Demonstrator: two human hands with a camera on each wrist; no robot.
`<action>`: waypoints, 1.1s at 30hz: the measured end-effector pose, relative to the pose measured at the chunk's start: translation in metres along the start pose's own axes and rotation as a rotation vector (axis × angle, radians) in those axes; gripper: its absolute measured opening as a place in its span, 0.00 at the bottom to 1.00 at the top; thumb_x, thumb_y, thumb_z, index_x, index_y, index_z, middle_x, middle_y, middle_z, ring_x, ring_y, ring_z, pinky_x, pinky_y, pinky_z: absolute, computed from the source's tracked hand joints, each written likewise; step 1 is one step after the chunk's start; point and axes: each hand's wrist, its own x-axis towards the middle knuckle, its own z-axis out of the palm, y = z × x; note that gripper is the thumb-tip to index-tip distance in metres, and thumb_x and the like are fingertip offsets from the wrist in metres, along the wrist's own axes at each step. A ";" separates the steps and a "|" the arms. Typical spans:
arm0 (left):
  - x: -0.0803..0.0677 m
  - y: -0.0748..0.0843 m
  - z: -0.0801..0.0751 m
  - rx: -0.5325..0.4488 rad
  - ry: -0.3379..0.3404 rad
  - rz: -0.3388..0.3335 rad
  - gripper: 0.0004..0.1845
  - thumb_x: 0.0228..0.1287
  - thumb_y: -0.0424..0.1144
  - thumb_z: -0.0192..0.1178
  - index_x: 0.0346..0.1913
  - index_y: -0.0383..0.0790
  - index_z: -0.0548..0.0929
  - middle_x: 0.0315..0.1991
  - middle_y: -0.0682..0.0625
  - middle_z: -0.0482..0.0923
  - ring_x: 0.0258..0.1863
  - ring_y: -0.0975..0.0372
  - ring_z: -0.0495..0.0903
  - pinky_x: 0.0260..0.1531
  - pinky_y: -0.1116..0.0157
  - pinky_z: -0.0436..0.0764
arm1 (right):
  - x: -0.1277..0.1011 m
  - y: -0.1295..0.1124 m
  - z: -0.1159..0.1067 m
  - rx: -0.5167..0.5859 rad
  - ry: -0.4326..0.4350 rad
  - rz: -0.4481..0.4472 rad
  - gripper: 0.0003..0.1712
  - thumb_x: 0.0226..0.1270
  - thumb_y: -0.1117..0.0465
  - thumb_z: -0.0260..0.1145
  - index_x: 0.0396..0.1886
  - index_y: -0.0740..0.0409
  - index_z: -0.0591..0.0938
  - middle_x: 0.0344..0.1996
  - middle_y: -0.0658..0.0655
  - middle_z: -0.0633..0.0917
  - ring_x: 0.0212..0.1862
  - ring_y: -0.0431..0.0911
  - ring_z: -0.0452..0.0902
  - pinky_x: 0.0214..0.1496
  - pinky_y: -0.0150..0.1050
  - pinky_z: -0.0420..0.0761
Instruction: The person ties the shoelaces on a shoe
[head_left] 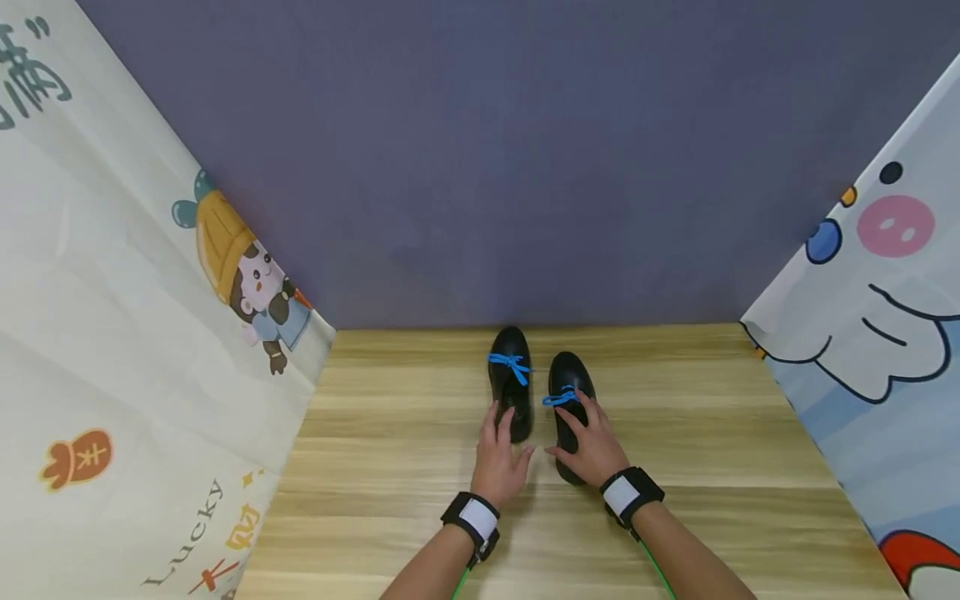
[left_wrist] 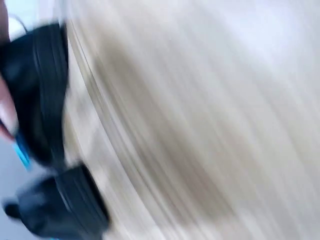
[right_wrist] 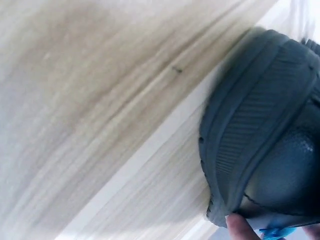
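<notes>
Two black lace-up shoes with blue laces stand on the wood-grain surface, toes pointing away. The left shoe (head_left: 510,340) has its blue lace (head_left: 512,364) tied in a bow. My left hand (head_left: 498,468) is behind it, its fingers spread around the heel end. Over the right shoe (head_left: 570,367) reaches my right hand (head_left: 597,446), fingers spread, with fingertips by its blue lace (head_left: 558,399). In the right wrist view, a fingertip (right_wrist: 239,227) touches the side of a shoe (right_wrist: 260,125). The left wrist view is blurred and shows both shoes partly.
The wood-grain surface (head_left: 405,417) ends at a dark grey-purple upright panel (head_left: 525,167) just beyond the toes. A white printed cloth (head_left: 135,333) hangs on the left, another cloth with a cartoon pig (head_left: 832,333) on the right. Each wrist wears a black strap.
</notes>
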 end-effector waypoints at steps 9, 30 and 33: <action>0.005 0.033 0.015 0.100 0.103 0.201 0.31 0.65 0.43 0.65 0.67 0.36 0.70 0.73 0.36 0.57 0.70 0.40 0.58 0.53 0.38 0.71 | 0.017 -0.002 0.003 -0.015 0.044 -0.037 0.38 0.53 0.49 0.79 0.62 0.61 0.80 0.70 0.74 0.63 0.66 0.76 0.62 0.55 0.66 0.77; -0.009 -0.003 -0.003 0.103 0.100 0.041 0.38 0.60 0.42 0.71 0.70 0.35 0.65 0.73 0.36 0.55 0.69 0.42 0.59 0.50 0.38 0.71 | 0.050 0.028 0.004 0.050 -0.060 0.022 0.39 0.58 0.48 0.77 0.66 0.58 0.77 0.74 0.70 0.56 0.68 0.76 0.57 0.56 0.64 0.76; -0.011 -0.009 -0.005 0.097 0.117 0.031 0.38 0.60 0.42 0.71 0.69 0.33 0.66 0.73 0.36 0.56 0.69 0.42 0.59 0.50 0.38 0.71 | 0.055 0.031 0.005 0.068 -0.068 0.025 0.39 0.58 0.49 0.77 0.67 0.59 0.77 0.74 0.69 0.55 0.69 0.76 0.56 0.59 0.66 0.73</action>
